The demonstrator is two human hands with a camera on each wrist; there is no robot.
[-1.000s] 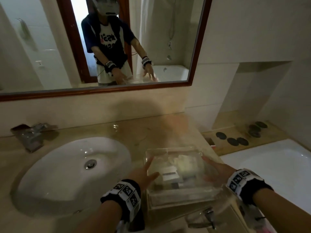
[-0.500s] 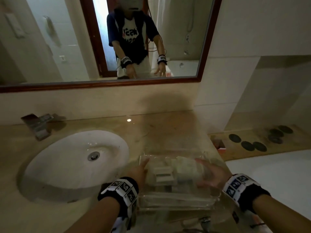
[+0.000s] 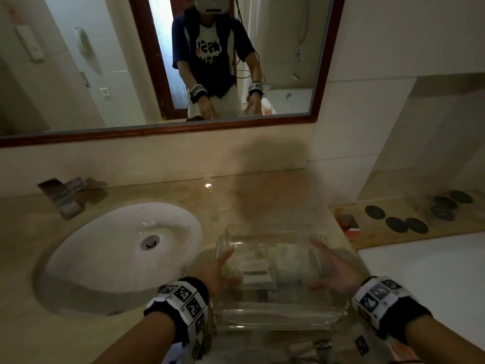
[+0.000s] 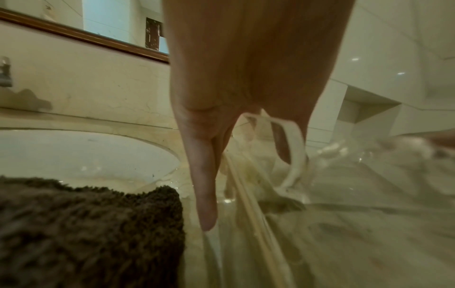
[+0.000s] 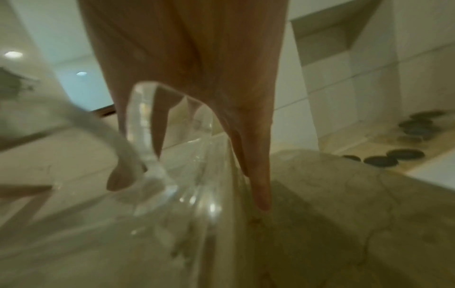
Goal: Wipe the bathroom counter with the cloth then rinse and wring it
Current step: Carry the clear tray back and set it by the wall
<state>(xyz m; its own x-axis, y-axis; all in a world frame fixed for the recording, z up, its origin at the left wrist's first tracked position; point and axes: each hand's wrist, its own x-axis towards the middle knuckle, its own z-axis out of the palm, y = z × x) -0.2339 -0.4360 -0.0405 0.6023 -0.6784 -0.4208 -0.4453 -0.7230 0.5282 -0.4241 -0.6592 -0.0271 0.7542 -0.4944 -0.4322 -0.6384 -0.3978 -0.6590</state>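
Note:
A clear plastic tray (image 3: 275,317) with small white toiletry packs (image 3: 258,270) in it is at the beige stone counter (image 3: 249,200), right of the white sink (image 3: 105,258). My left hand (image 3: 217,269) holds its left end, thumb over the rim. My right hand (image 3: 331,267) holds its right end the same way. In the left wrist view a dark brown fuzzy cloth (image 4: 86,233) lies on the counter's front, left of the tray (image 4: 344,233) and the left hand (image 4: 209,155). The right wrist view has the right hand's fingers (image 5: 258,175) along the tray wall (image 5: 152,136). Whether the tray rests on the counter is unclear.
A metal faucet (image 3: 65,195) stands behind the sink. The wood-framed mirror (image 3: 183,128) runs above the counter. To the right a white bathtub (image 3: 433,285) sits lower, with a ledge of several dark round stones (image 3: 406,223) and a small orange box (image 3: 351,228).
Both hands have lowered the tray toward the counter; in the mirror it has dropped out of sight. My view has shifted right and up. The grip is the same.

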